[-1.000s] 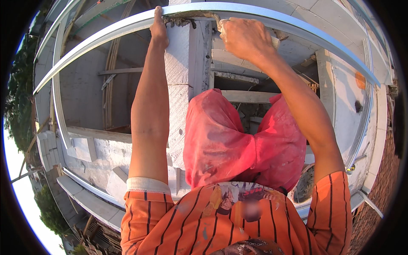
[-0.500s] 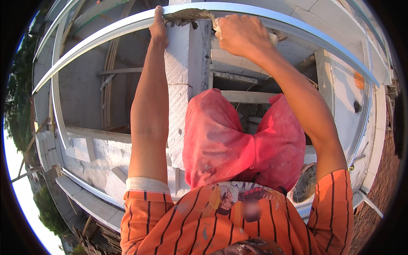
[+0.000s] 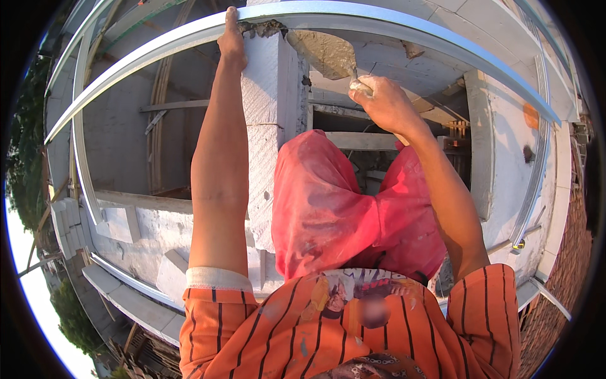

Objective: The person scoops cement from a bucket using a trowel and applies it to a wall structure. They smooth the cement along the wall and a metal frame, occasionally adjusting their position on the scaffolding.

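My left hand (image 3: 232, 43) is closed on a long silvery metal profile (image 3: 379, 24), which spans the top of the view and looks bowed by the lens. A finger hooks over its upper edge; the thumb side is hidden. My right hand (image 3: 384, 104) grips the handle of a mortar-smeared trowel (image 3: 325, 55). Its blade points left, just below the profile and right of the white block wall (image 3: 262, 88). Grey mortar (image 3: 268, 28) lies on the wall's far end, right beside my left hand and under the profile.
My knees in red trousers (image 3: 328, 202) straddle the gap right of the wall. Deep openings (image 3: 126, 132) lie on both sides, with wooden poles in the left one. A bucket (image 3: 444, 278) is mostly hidden behind my right arm. Another metal profile (image 3: 533, 189) runs along the right ledge.
My right hand has drawn the trowel back from the wall's far end, right and nearer to me, baring its blade. My left hand stays on the profile.
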A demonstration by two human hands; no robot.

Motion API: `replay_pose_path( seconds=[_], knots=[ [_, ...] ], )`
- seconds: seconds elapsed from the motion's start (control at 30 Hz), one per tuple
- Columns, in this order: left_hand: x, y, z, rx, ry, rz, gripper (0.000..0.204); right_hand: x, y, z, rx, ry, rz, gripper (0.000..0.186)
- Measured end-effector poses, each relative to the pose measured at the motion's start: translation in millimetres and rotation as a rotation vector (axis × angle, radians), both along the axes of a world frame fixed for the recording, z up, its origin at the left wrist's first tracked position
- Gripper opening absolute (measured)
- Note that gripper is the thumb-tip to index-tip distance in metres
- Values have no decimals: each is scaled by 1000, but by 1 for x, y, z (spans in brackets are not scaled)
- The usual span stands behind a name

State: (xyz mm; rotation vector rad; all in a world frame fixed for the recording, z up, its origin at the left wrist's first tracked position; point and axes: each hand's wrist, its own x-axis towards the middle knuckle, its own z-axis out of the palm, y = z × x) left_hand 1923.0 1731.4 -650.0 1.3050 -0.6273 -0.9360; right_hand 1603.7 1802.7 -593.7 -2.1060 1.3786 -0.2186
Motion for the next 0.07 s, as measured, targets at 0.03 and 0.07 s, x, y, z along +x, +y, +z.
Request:
replay_pose_path(
  seconds=[0.03,0.07],
  knots=[
    [0,-1,0,-5,-11,-5,88,-6,3,-15,120,-59,-35,44],
    [-3,-1,-2,3,-18,-15,88,-8,2,-27,453,-253,-134,47]
  ],
)
